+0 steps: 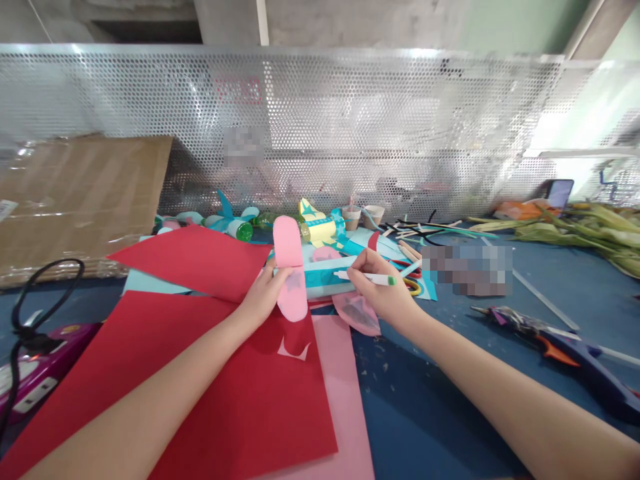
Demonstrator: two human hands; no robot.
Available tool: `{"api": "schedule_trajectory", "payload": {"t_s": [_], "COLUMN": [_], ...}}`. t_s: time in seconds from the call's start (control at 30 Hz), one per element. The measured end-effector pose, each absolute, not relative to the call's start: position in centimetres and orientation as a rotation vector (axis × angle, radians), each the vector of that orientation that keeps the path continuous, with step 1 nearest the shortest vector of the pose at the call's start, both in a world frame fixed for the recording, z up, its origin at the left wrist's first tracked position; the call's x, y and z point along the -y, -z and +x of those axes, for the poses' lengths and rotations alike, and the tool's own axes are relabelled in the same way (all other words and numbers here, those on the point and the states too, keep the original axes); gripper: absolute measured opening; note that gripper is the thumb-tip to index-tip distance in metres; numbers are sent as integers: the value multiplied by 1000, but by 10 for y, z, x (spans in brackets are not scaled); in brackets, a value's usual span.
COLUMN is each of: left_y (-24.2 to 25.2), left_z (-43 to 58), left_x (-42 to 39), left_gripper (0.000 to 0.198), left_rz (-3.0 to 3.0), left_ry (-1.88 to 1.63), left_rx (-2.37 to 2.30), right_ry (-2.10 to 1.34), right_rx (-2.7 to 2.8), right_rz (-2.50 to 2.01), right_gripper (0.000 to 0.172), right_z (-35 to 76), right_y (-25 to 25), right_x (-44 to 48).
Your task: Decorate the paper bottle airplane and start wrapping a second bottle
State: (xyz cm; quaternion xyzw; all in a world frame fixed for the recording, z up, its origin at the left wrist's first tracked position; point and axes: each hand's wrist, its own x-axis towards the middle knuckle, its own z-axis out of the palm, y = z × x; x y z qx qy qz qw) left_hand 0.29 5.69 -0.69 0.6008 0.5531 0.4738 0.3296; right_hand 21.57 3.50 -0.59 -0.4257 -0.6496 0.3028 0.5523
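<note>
Left hand (263, 293) pinches pink wing (290, 277), fingers closed on its edge; wing stands across teal plane body (325, 277). Right hand (383, 290) grips pen (365, 277), tip touching body. Plane sits mid-table, at far edge of red sheet (240, 400). Pink sheet (345, 373) adjoins red sheet's right edge. Bare blue table (425, 393) open between forearms. Glue gun (560, 343) well apart, right. Mesh wall (350, 133) closes far side.

Pink cutout (291, 293) hides left hand (263, 297) fingers; patch (467, 269) blurred.

It was a craft workshop: before the perforated metal screen (320, 133) lay red paper sheets (240, 400), a glue gun (565, 350) (blue, with orange trigger) and bottle planes (316, 228).
</note>
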Motion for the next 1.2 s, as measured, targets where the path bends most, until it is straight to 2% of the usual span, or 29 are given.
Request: {"api": "schedule_trajectory", "payload": {"t_s": [0.5, 0.8, 1.2], "left_y": [8, 3, 5], "left_z": [3, 5, 3], "left_x": [-57, -54, -56], "left_gripper": [40, 39, 40], "left_rz": [1553, 1575, 1558], "left_ry": [-1254, -1249, -1225], "left_rx": [-1445, -1420, -1463], "right_ry": [-872, -755, -683], "right_rx": [1481, 1375, 1441], "right_rz": [-921, -1134, -1145], "right_gripper": [18, 17, 15], "right_z": [216, 232, 232], "right_y": [6, -10, -4], "right_x": [-37, -38, -42]}}
